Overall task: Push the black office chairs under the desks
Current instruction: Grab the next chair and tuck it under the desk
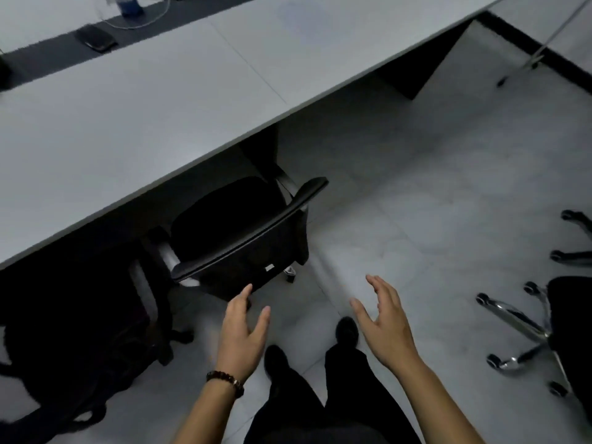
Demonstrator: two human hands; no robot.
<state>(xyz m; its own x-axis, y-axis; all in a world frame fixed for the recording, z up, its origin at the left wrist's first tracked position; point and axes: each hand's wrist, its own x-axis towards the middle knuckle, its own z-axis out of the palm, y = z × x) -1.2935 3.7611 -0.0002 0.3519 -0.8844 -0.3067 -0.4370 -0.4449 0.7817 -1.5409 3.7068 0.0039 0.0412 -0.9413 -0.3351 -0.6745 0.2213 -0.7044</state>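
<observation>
A black office chair (243,238) stands with its seat partly under the long grey desk (153,116), its backrest toward me. My left hand (242,334), with a bead bracelet at the wrist, hovers open just below the backrest's lower edge, not gripping it. My right hand (382,325) is open too, held in the air to the right of the chair over the floor. A second black chair (567,328) with a chrome star base stands out on the floor at the right edge.
Another dark chair (80,331) sits at the lower left beside the desk. On the desk's far side lie a black flat object (96,38), a white cable and a blue object (129,6). My legs and shoes (346,331) are below. Pale tiled floor spreads right.
</observation>
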